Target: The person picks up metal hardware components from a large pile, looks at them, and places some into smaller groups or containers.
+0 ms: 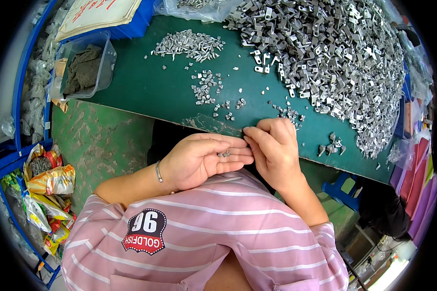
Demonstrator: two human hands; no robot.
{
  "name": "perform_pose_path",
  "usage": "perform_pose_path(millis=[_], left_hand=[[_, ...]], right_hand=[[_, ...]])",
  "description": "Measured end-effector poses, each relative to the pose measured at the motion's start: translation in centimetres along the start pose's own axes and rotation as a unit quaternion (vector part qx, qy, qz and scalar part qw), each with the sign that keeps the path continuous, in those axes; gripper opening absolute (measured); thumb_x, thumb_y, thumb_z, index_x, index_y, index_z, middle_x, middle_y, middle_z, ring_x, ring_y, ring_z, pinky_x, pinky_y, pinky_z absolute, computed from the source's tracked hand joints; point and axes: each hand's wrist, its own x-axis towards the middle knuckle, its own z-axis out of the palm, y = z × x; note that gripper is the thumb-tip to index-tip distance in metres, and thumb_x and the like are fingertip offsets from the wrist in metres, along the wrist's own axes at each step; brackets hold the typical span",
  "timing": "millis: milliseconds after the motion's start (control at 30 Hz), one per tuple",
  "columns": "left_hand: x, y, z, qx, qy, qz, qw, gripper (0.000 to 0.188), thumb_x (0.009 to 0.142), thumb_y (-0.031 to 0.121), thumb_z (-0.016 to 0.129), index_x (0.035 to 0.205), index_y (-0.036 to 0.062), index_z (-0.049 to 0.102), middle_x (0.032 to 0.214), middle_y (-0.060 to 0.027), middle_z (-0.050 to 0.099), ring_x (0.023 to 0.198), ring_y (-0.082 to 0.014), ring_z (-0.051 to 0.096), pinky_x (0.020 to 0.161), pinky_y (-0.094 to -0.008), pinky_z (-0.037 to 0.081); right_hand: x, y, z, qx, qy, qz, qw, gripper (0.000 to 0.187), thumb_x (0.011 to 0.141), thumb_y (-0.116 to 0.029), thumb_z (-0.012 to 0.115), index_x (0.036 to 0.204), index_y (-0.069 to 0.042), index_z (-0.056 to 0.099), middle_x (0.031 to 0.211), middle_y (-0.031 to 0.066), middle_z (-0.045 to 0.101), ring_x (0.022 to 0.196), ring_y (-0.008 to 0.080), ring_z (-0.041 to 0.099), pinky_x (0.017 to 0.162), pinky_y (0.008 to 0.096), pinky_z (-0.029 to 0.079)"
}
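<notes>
Only the head view to go on here. The obvious risk would be a spill: a few tiny metal parts [224,154] are cradled on the left hand [194,162], and they aren't really gripped. With a bit of tilt, or a nudge from the right hand [279,153], they could easily be tipped off. Since both hands are held right around the near edge of the table [131,77], the bits could be lost to the floor [97,136] too. Mixing could also be a pain: a small loose cluster [289,114] is scattered just past the right knuckles, so it could be swept into the big bracket heap [325,58] by a careless reach.

As for the fingers: the left ones are stretched nearly straight, side by side, palm turned up, with the parts just resting on them. The right ones are curled, thumb and index held close by the left fingertips. Whether those two are fully closed, or anything is pinched there, can't be told.
</notes>
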Motion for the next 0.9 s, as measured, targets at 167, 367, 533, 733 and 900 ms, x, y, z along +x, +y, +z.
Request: perform_pose_path(millis=[167, 367, 533, 733, 900], left_hand=[[-0.2, 0.1, 0.0, 0.006, 0.002, 0.003, 1.0, 0.041, 0.097, 0.009, 0.037, 0.129, -0.0167, 0.042, 0.129, -0.0313, 0.05, 0.121, -0.0402, 0.052, 0.104, -0.0423, 0.043], [-0.1, 0.1, -0.1, -0.011, -0.003, 0.003, 1.0, 0.039, 0.098, 0.009, 0.037, 0.127, -0.0162, 0.044, 0.128, -0.0308, 0.051, 0.12, -0.0395, 0.053, 0.103, -0.0417, 0.044], [0.0, -0.1, -0.5, -0.035, -0.008, 0.008, 0.999, 0.037, 0.098, 0.009, 0.038, 0.124, -0.0163, 0.046, 0.124, -0.0287, 0.054, 0.116, -0.0375, 0.056, 0.1, -0.0402, 0.046], [0.2, 0.0, -0.7, -0.034, -0.021, -0.002, 0.999, 0.037, 0.098, 0.01, 0.04, 0.124, -0.0152, 0.048, 0.124, -0.0259, 0.055, 0.116, -0.036, 0.056, 0.101, -0.041, 0.046], [0.2, -0.1, -0.5, -0.04, -0.017, 0.009, 0.999, 0.04, 0.099, 0.011, 0.037, 0.127, -0.0147, 0.046, 0.126, -0.0248, 0.054, 0.116, -0.0308, 0.056, 0.104, -0.0434, 0.042]], right_hand=[[-0.4, 0.2, 0.7, 0.089, 0.077, 0.016, 0.993, 0.023, 0.067, 0.005, 0.07, 0.088, -0.002, 0.063, 0.086, 0.008, 0.062, 0.076, 0.0249, 0.058, 0.065, 0.0339, 0.042], [0.1, 0.6, 0.6, 0.018, 0.065, 0.015, 0.998, 0.024, 0.066, 0.005, 0.07, 0.088, -0.003, 0.064, 0.084, 0.0064, 0.061, 0.074, 0.0247, 0.056, 0.065, 0.0348, 0.041], [1.3, -0.5, -0.1, -0.028, -0.006, -0.001, 1.0, 0.023, 0.068, 0.006, 0.07, 0.088, -0.004, 0.065, 0.084, 0.0061, 0.061, 0.074, 0.025, 0.057, 0.065, 0.0352, 0.042], [0.8, -0.6, 0.3, 0.13, 0.065, 0.041, 0.988, 0.021, 0.069, 0.009, 0.071, 0.085, -0.001, 0.062, 0.086, 0.0105, 0.067, 0.076, 0.0269, 0.064, 0.068, 0.0341, 0.051], [0.5, -1.0, 0.4, 0.166, 0.047, 0.006, 0.985, 0.021, 0.07, 0.004, 0.074, 0.087, 0.0, 0.061, 0.081, 0.0092, 0.067, 0.075, 0.0247, 0.064, 0.066, 0.0323, 0.049]])
